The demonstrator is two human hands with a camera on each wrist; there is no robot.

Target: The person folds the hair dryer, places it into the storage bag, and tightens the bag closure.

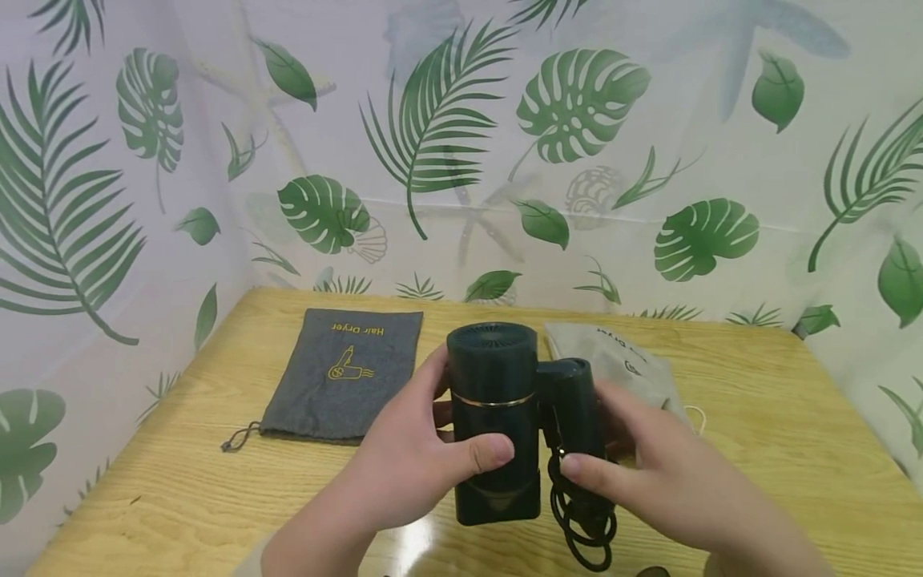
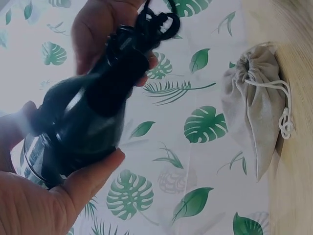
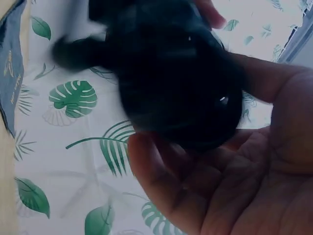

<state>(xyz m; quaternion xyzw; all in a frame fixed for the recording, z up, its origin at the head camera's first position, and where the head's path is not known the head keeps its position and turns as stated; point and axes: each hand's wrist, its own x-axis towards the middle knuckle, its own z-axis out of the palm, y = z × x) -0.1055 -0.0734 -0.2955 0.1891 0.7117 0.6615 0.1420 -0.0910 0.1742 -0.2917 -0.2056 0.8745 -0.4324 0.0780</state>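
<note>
A dark, glossy folding hair dryer [image 1: 494, 361] with a thin gold ring is held up over the table in the head view. Its barrel stands upright, vented end on top, and the folded handle [image 1: 577, 393] lies alongside on the right. My left hand [image 1: 407, 461] grips the barrel, thumb across its front. The handle is gripped by my right hand [image 1: 667, 473], the thumb close to the looped black cord [image 1: 602, 553] hanging below. In the right wrist view the dryer [image 3: 181, 83] is dark and blurred, with fingers curled around it. Some fingers of both hands are hidden behind it.
A dark grey drawstring pouch [image 1: 303, 393] printed "Hair Dryer" lies flat on the wooden table [image 1: 180, 481] at left. Behind the right hand is a pale drawstring pouch [image 1: 649, 361], bulging in the left wrist view. Leaf-patterned cloth [image 1: 461, 160] hangs behind the table.
</note>
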